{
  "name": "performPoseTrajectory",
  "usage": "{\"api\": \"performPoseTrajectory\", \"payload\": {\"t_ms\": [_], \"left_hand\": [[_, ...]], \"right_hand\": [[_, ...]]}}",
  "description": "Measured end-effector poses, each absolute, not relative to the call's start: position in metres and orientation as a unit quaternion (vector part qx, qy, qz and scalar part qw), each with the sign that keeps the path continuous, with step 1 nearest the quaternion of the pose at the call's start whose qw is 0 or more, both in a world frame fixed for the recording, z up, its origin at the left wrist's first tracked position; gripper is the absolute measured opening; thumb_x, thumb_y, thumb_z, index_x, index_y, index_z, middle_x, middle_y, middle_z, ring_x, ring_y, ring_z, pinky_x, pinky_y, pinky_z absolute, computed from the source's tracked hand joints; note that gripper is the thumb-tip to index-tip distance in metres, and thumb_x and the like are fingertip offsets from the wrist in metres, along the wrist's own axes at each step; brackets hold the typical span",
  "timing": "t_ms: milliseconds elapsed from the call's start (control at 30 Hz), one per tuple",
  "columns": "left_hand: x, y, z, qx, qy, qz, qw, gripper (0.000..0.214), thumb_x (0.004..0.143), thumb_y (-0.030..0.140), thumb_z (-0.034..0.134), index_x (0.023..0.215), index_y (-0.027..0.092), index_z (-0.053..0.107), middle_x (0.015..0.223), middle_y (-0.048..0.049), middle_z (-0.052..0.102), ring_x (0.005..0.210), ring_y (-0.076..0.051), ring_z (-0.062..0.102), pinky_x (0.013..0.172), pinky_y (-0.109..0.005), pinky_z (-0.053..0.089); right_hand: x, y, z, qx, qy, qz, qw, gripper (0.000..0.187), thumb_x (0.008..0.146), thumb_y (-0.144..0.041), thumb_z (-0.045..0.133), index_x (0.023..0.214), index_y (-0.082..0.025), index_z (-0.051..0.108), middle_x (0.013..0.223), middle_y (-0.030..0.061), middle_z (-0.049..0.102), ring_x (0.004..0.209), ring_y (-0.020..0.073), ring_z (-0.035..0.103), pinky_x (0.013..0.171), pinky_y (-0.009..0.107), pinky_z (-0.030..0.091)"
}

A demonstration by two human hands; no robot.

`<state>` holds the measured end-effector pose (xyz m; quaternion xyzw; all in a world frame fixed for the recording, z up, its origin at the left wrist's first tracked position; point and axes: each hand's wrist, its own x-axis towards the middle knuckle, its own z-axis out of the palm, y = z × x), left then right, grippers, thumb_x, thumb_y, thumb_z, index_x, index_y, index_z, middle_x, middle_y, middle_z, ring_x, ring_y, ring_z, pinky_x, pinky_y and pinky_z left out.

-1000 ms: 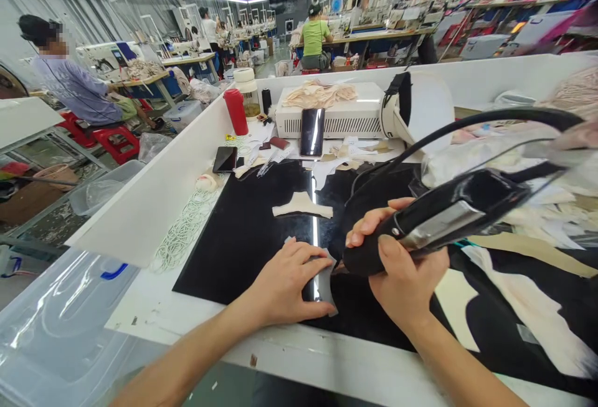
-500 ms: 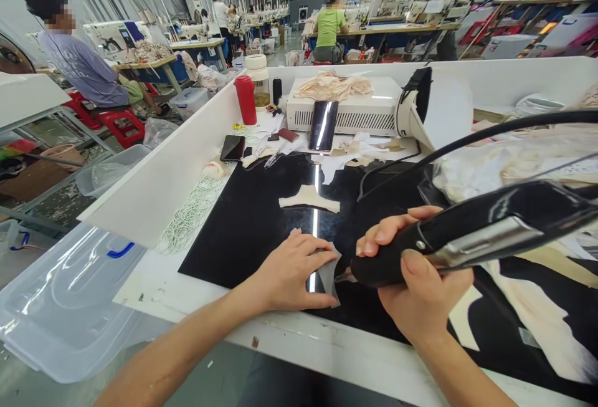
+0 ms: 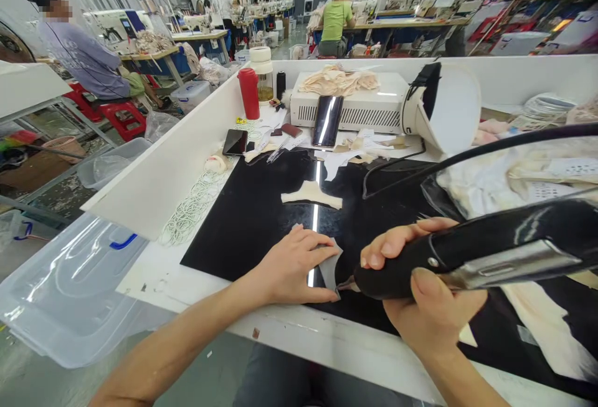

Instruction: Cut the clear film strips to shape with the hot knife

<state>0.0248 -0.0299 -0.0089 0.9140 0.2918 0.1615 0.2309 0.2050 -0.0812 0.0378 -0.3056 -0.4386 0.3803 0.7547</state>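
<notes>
My left hand [image 3: 292, 267] lies flat on a small grey fabric piece [image 3: 330, 268], pressing it onto the black mat [image 3: 247, 220], fingers spread. My right hand [image 3: 423, 298] is wrapped round a black handheld tool [image 3: 471, 254] with a thick cable; the tool's metal tip [image 3: 346, 284] touches the lower right edge of the grey piece. A cream fabric cutout [image 3: 312, 195] lies on the mat a little farther away.
A white machine [image 3: 350, 111] topped with cream fabric stands at the back, a phone [image 3: 327, 121] leaning on it. A red bottle [image 3: 249, 93], a jar, another phone [image 3: 234, 142] and white elastic loops [image 3: 191, 204] sit left. Fabric piles fill the right. Other people work at distant tables.
The view has shifted slightly; my right hand and the tool have slid a little lower and rightward, the tip staying at the grey piece. My left hand keeps pressing the piece.
</notes>
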Motion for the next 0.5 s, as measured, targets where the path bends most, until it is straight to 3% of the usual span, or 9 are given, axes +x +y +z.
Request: {"api": "performPoseTrajectory", "payload": {"t_ms": [200, 267, 367, 500], "left_hand": [[0.024, -0.030, -0.011, 0.913, 0.285, 0.175, 0.232, 0.072, 0.081, 0.053, 0.082, 0.141, 0.025, 0.056, 0.142, -0.0096, 0.061, 0.133, -0.030, 0.055, 0.125, -0.058, 0.025], [0.023, -0.030, -0.011, 0.908, 0.290, 0.193, 0.231, 0.057, 0.087, 0.046, 0.078, 0.137, 0.024, 0.059, 0.141, -0.0100, 0.062, 0.133, -0.028, 0.056, 0.124, -0.056, 0.027], [0.022, -0.029, -0.011, 0.895, 0.308, 0.232, 0.224, 0.019, 0.101, 0.029, 0.061, 0.117, 0.022, 0.068, 0.128, -0.0072, 0.069, 0.122, -0.021, 0.063, 0.123, -0.049, 0.033], [0.020, -0.030, -0.013, 0.900, 0.288, 0.250, 0.211, 0.021, 0.105, 0.024, 0.053, 0.101, 0.020, 0.074, 0.104, -0.0034, 0.074, 0.100, -0.016, 0.069, 0.122, -0.044, 0.036]], "right_hand": [[0.208, -0.082, 0.037, -0.314, -0.445, 0.376, 0.750, 0.035, 0.082, -0.032, 0.082, 0.112, -0.027, 0.063, 0.077, -0.0019, 0.063, 0.063, 0.0178, 0.063, 0.059, 0.036, 0.054], [0.212, -0.081, 0.038, -0.312, -0.441, 0.378, 0.752, 0.037, 0.080, -0.033, 0.084, 0.111, -0.027, 0.064, 0.077, -0.0021, 0.063, 0.062, 0.0172, 0.062, 0.059, 0.035, 0.055], [0.220, -0.079, 0.039, -0.320, -0.435, 0.376, 0.753, 0.042, 0.076, -0.035, 0.087, 0.110, -0.027, 0.064, 0.076, -0.0026, 0.063, 0.061, 0.0168, 0.061, 0.058, 0.034, 0.055], [0.234, -0.072, 0.043, -0.349, -0.433, 0.326, 0.765, 0.043, 0.072, -0.033, 0.089, 0.107, -0.027, 0.065, 0.076, -0.0032, 0.065, 0.061, 0.0164, 0.061, 0.058, 0.034, 0.055]]}}
